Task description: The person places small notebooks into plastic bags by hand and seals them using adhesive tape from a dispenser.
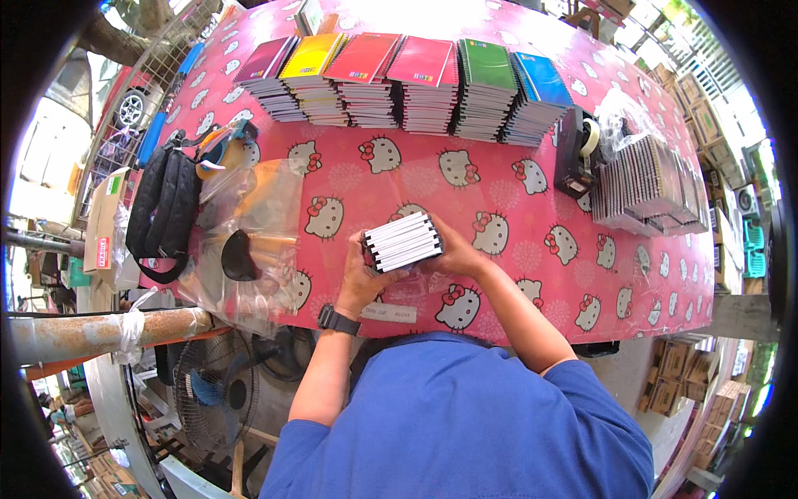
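A small stack of spiral notebooks (pixel 405 241) is between my hands, its white page edges facing up and dark bindings along its ends. My left hand (pixel 360 273) grips the stack's left side, with a dark watch on that wrist. On the opposite side, my right hand (pixel 455 249) has its fingers wrapped round the stack, partly hidden by it. Under and beside the hands lies clear plastic film (pixel 403 287) on the pink cartoon-cat tablecloth (pixel 515 208). A white paper label (pixel 388 313) rests at the near table edge.
Several notebook stacks (pixel 428 91) in different colours line the far side. To the right are a black tape dispenser (pixel 573 154) and a plastic-wrapped notebook bundle (pixel 648 187). At left lie a black bag (pixel 166 204), clear plastic bags (pixel 270 208) and a dark rounded object (pixel 238 255). A fan (pixel 218 391) stands below.
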